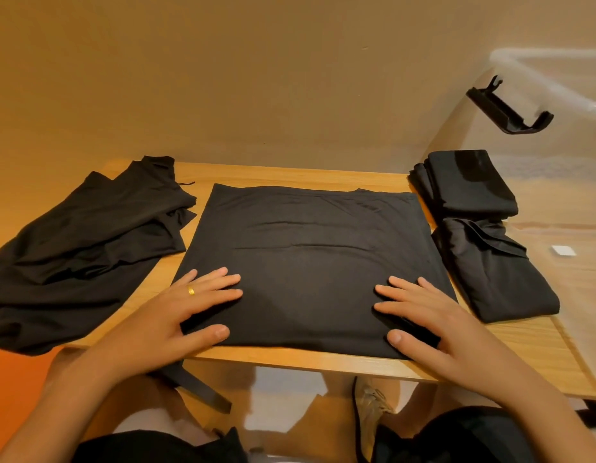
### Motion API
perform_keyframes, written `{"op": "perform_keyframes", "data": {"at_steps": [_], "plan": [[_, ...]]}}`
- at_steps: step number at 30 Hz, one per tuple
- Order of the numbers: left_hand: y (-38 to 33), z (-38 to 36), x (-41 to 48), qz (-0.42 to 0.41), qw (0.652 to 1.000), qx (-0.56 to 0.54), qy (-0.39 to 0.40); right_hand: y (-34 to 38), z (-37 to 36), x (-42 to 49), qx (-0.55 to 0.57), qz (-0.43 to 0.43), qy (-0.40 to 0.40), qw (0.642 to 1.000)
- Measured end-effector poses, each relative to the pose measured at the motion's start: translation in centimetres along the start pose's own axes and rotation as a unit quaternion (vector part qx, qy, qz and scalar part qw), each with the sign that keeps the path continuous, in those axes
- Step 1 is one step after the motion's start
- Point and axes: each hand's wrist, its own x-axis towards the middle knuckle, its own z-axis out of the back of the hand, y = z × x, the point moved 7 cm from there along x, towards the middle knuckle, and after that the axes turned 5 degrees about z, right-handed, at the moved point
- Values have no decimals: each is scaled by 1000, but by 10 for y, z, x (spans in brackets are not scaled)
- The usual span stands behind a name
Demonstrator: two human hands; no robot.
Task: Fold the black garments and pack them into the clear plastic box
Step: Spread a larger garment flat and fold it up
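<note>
A black garment [310, 255] lies flat as a rough square in the middle of the wooden table [323, 360]. My left hand [186, 309] presses on its near left corner with straight fingers; a gold ring is on one finger. My right hand [430, 319] presses flat on the near right corner. A loose heap of black garments [79, 248] lies at the left, hanging over the table edge. Two folded black garments sit at the right, one at the back [463, 183] and one nearer [493, 275]. The clear plastic box [557, 145] stands at the far right.
A black clip handle [507, 110] hangs on the box's side. A small white label [563, 250] shows through the box wall. The table stands against a tan wall. My knees and a black table leg [196, 385] show under the near edge.
</note>
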Motion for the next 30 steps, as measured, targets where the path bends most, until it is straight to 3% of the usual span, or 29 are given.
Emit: {"op": "perform_keyframes", "data": {"at_steps": [10, 30], "plan": [[10, 12, -29, -5, 997, -75, -12, 6, 4, -27, 4, 31, -33, 999], [12, 13, -33, 6, 994, -98, -42, 7, 4, -31, -47, 62, -84, 993]]}}
